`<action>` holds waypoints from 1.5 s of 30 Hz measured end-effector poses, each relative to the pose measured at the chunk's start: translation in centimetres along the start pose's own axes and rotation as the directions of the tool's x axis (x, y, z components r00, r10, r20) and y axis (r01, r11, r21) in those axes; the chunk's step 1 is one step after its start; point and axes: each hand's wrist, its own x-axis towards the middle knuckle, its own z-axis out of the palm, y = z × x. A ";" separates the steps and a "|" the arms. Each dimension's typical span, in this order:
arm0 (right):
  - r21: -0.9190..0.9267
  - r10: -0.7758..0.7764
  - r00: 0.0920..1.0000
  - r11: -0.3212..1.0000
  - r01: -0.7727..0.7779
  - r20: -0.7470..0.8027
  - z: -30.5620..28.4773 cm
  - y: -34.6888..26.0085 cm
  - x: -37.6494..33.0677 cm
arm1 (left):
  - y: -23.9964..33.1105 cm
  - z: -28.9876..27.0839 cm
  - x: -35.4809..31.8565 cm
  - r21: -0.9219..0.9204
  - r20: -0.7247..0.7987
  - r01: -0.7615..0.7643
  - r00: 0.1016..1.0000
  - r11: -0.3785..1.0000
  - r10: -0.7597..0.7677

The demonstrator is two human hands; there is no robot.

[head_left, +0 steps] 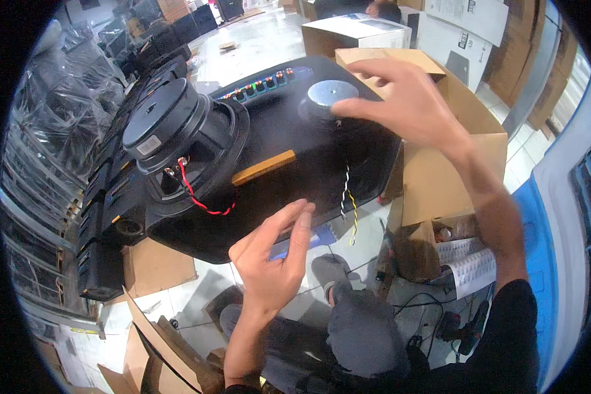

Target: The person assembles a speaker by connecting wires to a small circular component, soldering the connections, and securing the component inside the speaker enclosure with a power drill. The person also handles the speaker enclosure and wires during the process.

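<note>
Magnet (328,93): probably positioning with right hand (419,105) spread and left hand (271,259) pinched, any hold unclear; next likely needs steady centring.

Below centre, our bare left hand (269,253) gathers its fingertips (306,205) near the thumb (301,230); right of upper centre, our bare right hand (407,102) spreads wide, forearm (489,197) slanting down to a black fabric sleeve (515,315).

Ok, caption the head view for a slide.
Right hand by a silver disc, left hand near a black panel bearing a big speaker.
</note>
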 end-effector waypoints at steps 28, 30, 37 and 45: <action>0.776 0.547 0.803 0.392 -0.494 0.235 15.9 1.0 -20.2 | -6.7 7.7 -1.3 0.005 0.392 0.475 0.809 0.880 -0.438; 0.784 0.553 0.806 0.396 -0.478 0.212 15.8 1.0 -20.1 | -6.5 7.6 -1.2 -0.021 0.390 0.476 0.814 0.879 -0.431; 0.626 0.453 0.892 0.698 -0.348 -0.010 15.4 1.3 -19.6 | -6.4 7.7 -1.5 0.011 0.344 0.424 0.849 0.905 -0.402; 0.005 0.086 0.835 0.995 -0.099 -0.544 16.8 -1.1 -20.2 | -5.5 10.6 -2.2 -0.337 0.243 0.578 0.816 0.743 -0.525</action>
